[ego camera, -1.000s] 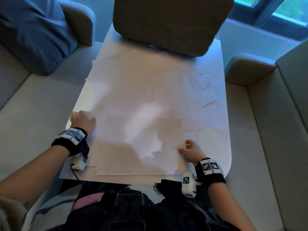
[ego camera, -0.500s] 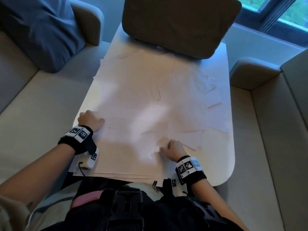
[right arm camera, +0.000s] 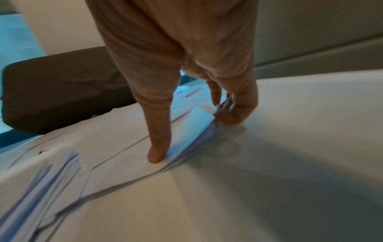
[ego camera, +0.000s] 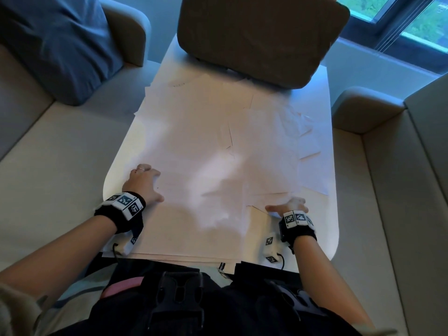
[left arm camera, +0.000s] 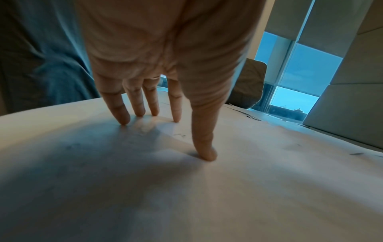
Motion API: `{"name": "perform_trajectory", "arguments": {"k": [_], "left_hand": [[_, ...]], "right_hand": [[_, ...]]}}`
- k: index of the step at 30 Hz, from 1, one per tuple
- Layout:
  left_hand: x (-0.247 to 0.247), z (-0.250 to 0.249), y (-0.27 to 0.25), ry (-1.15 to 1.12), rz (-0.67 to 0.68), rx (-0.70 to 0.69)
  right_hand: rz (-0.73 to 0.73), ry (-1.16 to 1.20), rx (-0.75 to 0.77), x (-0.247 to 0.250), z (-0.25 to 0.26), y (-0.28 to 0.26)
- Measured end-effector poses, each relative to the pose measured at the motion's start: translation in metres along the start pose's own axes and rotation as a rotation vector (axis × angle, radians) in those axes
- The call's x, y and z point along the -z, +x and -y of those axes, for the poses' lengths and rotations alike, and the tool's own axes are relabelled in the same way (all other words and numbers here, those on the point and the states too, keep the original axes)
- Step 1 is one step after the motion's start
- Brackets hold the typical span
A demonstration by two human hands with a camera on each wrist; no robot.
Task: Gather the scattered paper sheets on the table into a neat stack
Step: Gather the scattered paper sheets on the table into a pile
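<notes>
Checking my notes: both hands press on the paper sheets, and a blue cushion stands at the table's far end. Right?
One slip: the cushion at the table's far end is brown, per the head view. Left hand and right hand do press on the paper sheets.

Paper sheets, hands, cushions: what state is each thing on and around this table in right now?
Paper sheets: scattered and overlapping across the table, not yet one neat stack.
Left hand: fingers straight and spread, tips pressing on the sheets.
Right hand: at the sheets' near right edge, thumb on top, fingers at the edge.
Table: white, bare at the near right corner.
Brown cushion: resting on the table's far end.
Blue pillow: lying on the sofa.
</notes>
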State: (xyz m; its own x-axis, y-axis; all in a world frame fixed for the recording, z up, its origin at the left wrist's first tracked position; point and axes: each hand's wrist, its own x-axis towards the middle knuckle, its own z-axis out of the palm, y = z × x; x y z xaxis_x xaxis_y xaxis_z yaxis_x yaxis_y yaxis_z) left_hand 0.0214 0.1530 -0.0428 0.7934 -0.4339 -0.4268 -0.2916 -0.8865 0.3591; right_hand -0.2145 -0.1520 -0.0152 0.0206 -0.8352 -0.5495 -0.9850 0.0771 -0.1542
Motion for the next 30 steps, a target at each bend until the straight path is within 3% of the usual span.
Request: {"name": "perform_trajectory", "arguments": {"k": [5, 9, 11, 18, 22, 24, 26, 30], "left_hand": [[0.004, -0.003, 0.0, 0.032, 0.002, 0.02], [0.007, -0.005, -0.001, 0.036, -0.002, 0.022], [0.008, -0.005, -0.002, 0.035, 0.002, 0.027], [0.008, -0.006, -0.002, 0.03, 0.011, 0.034], [0.009, -0.007, -0.003, 0.042, 0.012, 0.036], [0.009, -0.007, -0.003, 0.039, 0.014, 0.035], [0.009, -0.008, -0.003, 0.036, 0.011, 0.034], [0.01, -0.007, -0.004, 0.029, 0.004, 0.036]], "right_hand": [[0.028, 0.159, 0.01, -0.013, -0.02, 0.034], [0.059, 0.168, -0.003, 0.006, -0.006, -0.006], [0.029, 0.221, -0.044, 0.008, 0.0, -0.005], [0.005, 0.263, 0.047, 0.004, -0.002, 0.01], [0.077, 0.231, 0.031, 0.007, -0.004, 0.008], [0.071, 0.364, 0.096, 0.008, -0.002, 0.008], [0.021, 0.542, 0.164, 0.01, 0.002, 0.008], [-0.242, 0.546, 0.283, 0.017, 0.007, 0.009]]}}
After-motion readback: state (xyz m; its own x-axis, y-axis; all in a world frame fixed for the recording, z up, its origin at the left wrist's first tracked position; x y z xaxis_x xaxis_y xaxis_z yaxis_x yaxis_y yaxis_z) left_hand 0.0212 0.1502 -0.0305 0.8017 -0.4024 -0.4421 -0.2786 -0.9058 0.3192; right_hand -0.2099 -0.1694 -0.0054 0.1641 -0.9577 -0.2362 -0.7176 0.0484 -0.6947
